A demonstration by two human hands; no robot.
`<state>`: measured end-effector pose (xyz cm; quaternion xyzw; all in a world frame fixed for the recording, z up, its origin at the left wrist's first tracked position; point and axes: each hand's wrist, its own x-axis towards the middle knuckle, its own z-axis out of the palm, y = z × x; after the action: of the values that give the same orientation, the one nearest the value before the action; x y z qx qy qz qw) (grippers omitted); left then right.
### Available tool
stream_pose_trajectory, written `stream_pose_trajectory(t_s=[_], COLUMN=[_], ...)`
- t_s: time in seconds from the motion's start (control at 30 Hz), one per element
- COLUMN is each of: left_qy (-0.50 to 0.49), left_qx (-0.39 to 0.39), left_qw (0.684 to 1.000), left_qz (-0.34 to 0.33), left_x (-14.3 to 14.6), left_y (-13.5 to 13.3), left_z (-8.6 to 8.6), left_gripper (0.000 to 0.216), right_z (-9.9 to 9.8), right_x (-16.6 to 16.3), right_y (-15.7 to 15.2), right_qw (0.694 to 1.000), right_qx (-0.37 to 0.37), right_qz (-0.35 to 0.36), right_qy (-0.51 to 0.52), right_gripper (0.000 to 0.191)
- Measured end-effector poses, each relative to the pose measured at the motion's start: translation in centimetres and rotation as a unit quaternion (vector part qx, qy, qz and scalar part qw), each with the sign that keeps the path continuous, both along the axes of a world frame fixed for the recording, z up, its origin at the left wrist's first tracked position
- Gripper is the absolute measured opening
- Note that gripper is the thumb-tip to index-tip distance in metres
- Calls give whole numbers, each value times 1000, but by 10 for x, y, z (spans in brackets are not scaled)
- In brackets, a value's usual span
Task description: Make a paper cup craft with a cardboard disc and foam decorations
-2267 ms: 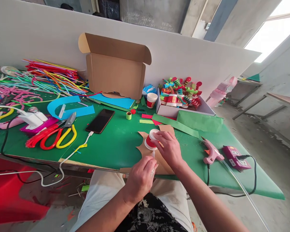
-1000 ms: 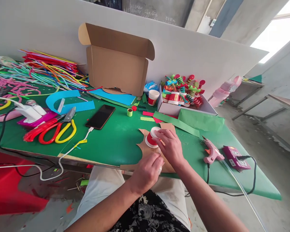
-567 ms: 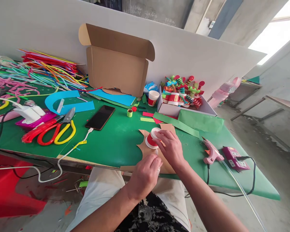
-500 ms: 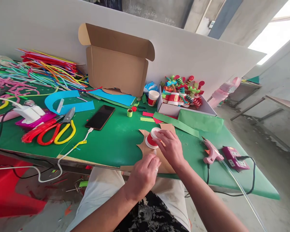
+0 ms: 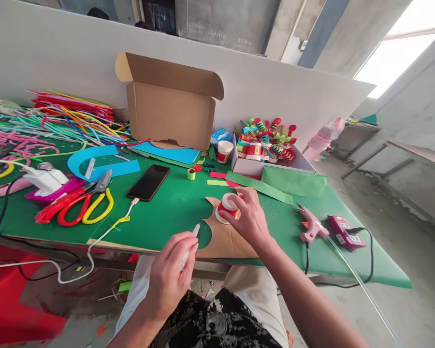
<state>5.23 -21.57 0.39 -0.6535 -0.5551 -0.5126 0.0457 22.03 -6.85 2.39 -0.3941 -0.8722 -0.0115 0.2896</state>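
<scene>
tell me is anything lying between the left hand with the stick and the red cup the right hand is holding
Nothing visible does. Between the left hand and the red cup lie only bare green table and flat brown cardboard.

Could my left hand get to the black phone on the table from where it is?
Probably yes: the green table between left hand and phone lies bare, but the hand already grips a glue stick.

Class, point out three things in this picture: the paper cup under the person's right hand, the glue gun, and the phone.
paper cup (image 5: 226, 209), head view, on its red side wall.
glue gun (image 5: 311, 226), head view, on its pink body.
phone (image 5: 149, 175), head view, on its dark screen.
</scene>
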Motion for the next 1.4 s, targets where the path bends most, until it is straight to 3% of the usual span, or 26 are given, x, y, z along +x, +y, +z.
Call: stream_pose_trajectory(t_s=[0.13, 0.2, 0.27, 0.37, 0.5, 0.6, 0.7, 0.87, 1.0, 1.1, 1.23, 1.4], left_qy=[13, 21, 24, 34, 77, 137, 194, 152, 29, -94, -293, -507], left_qx=[16, 30, 41, 32, 6, 4, 12, 8, -22, -104, -151, -144], left_qw=[1000, 999, 999, 999, 997, 991, 981, 988, 997, 985, 935, 830], left_qz=[-8, -6, 1, 17, 6, 2, 20, -16, -75, -96, -131, -181], left_x=[1, 1, -1, -12, -32, -45, -56, -64, -54, -39, -22, -17], left_y=[-8, -13, -18, -20, -8, 16, 45, 88, 119, 147, 182, 205], left_z=[1, 2, 3, 1, -3, -5, 0, 20, 33, 38, 44, 47], left_gripper=[20, 21, 21, 24, 22, 21, 22, 20, 20, 27, 38, 39], right_z=[4, 11, 21, 35, 39, 33, 22, 1, -14, -19, -21, -20], right_x=[-6, -2, 8, 29, 43, 34, 17, 4, 5, 5, 6, 7], right_y=[7, 16, 27, 44, 64, 82, 98, 107, 105, 105, 108, 108], right_qw=[997, 985, 952, 860, 694, 573, 500, 456, 449, 443, 406, 360], right_qx=[-33, -46, -87, -206, -347, -445, -518, -573, -567, -548, -560, -562], right_qz=[1, -29, -59, -74, -73, -71, -20, 70, 95, 100, 94, 98], right_qy=[63, 163, 286, 460, 627, 685, 694, 677, 684, 702, 716, 738], right_gripper=[21, 29, 43, 52, 44, 38, 31, 23, 28, 26, 31, 43])
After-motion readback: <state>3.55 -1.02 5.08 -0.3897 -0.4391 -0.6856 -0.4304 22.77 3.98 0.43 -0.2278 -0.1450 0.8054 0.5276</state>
